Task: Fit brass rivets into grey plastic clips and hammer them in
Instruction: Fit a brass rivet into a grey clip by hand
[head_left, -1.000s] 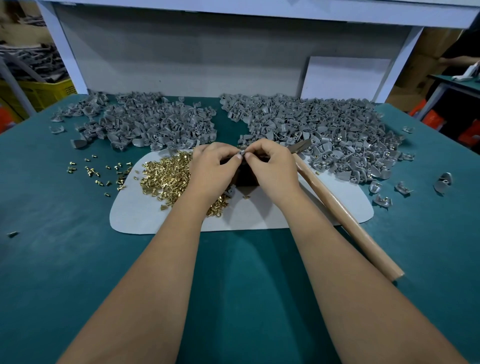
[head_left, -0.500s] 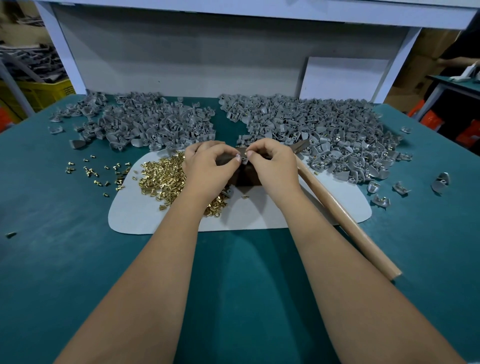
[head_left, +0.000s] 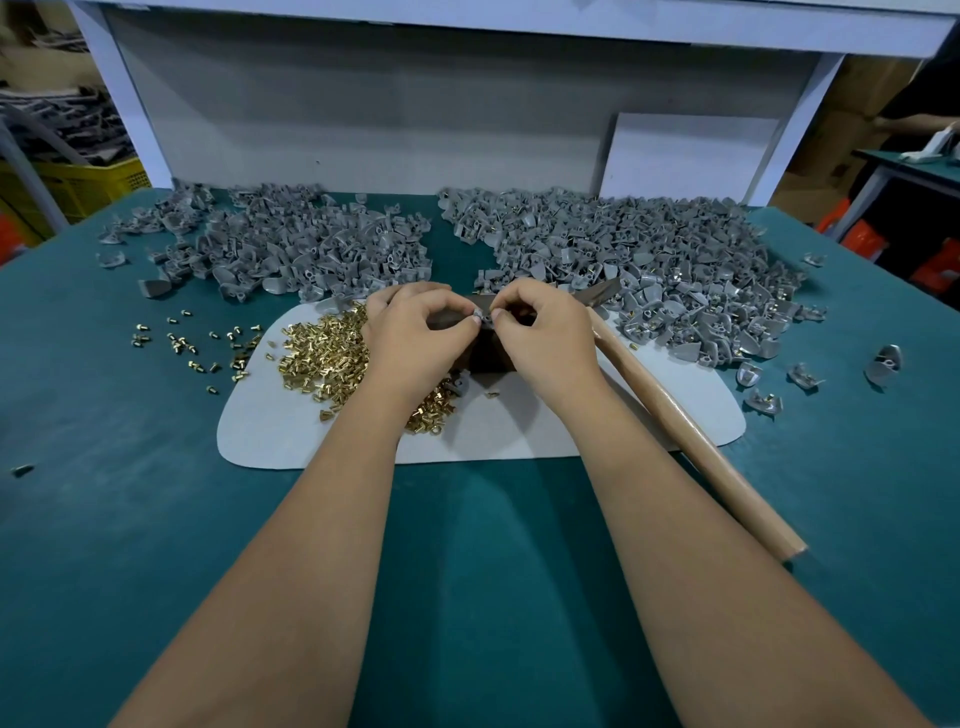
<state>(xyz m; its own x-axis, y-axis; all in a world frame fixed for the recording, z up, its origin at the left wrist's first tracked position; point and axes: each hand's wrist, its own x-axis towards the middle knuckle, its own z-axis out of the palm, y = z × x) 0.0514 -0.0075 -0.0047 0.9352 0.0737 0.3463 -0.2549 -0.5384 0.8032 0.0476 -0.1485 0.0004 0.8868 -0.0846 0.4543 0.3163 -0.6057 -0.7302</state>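
Grey plastic makes up the small clip that both hands pinch between their fingertips, right in the middle of the table. The left hand has its thumb and first finger curled onto the clip from the left side. The right hand pinches the same clip from the right side. The clip is held just above a dark block that sits on a white mat. It is too small to tell if a rivet is in it.

A heap of shiny brass rivets lies on the mat, just beside and partly under the left hand. More loose rivets are spread on the green table to the left of the mat.

A hammer with a long wooden handle lies beside the right arm. Its metal head is near the right hand, and no hand holds it.

Two big piles of grey clips sit at the back of the table. The left pile looks plain grey. The right pile shows little bits of brass in many clips. A few single clips lie apart at the right.
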